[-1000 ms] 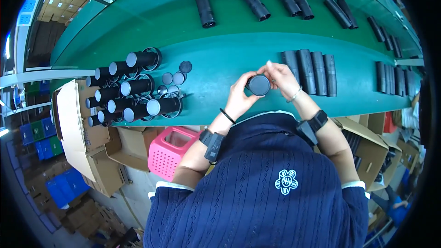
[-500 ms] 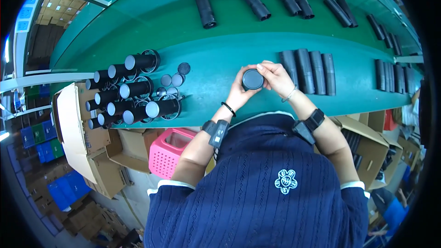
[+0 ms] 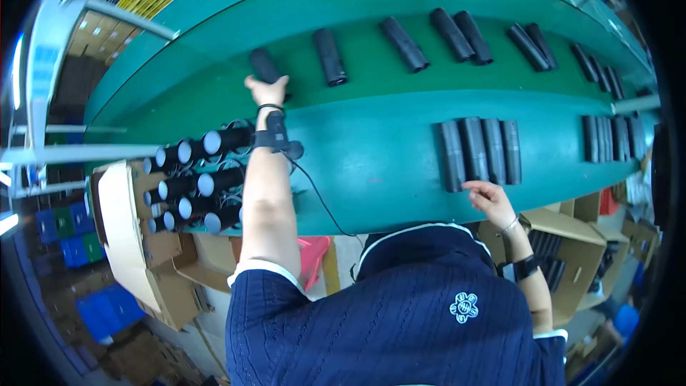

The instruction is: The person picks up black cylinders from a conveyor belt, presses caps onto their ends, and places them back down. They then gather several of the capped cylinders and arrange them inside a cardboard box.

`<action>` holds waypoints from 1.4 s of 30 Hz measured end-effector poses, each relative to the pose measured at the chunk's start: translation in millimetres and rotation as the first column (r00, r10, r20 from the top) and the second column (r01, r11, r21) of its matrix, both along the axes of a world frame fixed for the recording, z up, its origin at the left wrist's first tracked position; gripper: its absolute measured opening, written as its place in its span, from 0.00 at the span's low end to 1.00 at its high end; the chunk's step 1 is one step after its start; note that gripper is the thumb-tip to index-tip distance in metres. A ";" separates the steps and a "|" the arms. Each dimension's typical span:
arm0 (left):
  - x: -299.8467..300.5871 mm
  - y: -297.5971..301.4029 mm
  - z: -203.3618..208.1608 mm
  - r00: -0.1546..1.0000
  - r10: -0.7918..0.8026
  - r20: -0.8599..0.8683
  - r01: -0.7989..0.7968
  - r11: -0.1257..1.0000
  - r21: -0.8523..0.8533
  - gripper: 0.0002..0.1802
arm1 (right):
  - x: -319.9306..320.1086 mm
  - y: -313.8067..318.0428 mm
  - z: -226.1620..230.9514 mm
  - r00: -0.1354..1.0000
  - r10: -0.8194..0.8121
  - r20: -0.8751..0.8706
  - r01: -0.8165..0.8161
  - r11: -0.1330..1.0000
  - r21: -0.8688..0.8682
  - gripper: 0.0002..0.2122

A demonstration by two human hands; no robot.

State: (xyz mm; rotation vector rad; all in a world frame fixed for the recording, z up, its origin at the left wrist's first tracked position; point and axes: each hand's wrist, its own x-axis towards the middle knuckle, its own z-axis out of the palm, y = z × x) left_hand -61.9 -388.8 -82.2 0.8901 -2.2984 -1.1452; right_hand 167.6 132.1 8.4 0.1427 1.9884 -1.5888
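Observation:
My left arm reaches out to the far left of the bench. My left hand (image 3: 269,90) is closed around the near end of a black tube (image 3: 264,64) lying on the darker green strip. My right hand (image 3: 490,201) is beside the bench's near edge, index finger stretched out and nothing in it. Its fingertip is close to the near end of the leftmost black tube (image 3: 451,157) in a side-by-side row. Farther back on the strip, another black tube (image 3: 329,57) lies right of my left hand.
Left of my forearm, several black cylinders with pale round ends (image 3: 212,142) lie in rows. More black tubes (image 3: 451,34) lie along the strip toward the right. Open cardboard boxes (image 3: 561,261) and a pink stool (image 3: 312,257) stand below the near edge.
Both hands were together on a black round-ended piece at the middle. Now my left hand is far left on a tube at a formerly bare spot; my right hand has let go and moved right.

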 end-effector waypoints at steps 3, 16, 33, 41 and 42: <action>-7.2 -25.6 -16.7 0.995 0.064 0.076 -0.050 0.983 -0.177 0.51 | 14.4 24.2 -4.0 0.991 -0.125 0.049 0.125 0.992 0.004 0.10; 102.4 299.7 46.3 0.129 -0.982 0.141 0.952 0.082 -0.295 0.29 | 37.1 45.9 -11.3 0.925 -0.381 0.004 0.379 0.922 0.083 0.10; 194.4 280.7 49.6 0.269 -0.859 -0.436 0.829 -0.024 0.559 0.41 | -8.5 -34.5 32.3 0.907 -0.035 -0.420 -0.002 0.996 -0.087 0.24; 215.3 274.5 58.8 0.230 -0.915 -0.332 0.948 0.134 0.287 0.36 | -18.4 -57.0 -1.4 0.897 -0.028 -0.441 -0.064 0.979 -0.192 0.12; 218.9 275.6 57.4 0.239 -0.912 -0.333 0.947 0.143 0.289 0.36 | -20.2 -57.0 -3.1 0.885 -0.034 -0.464 -0.057 0.982 -0.180 0.10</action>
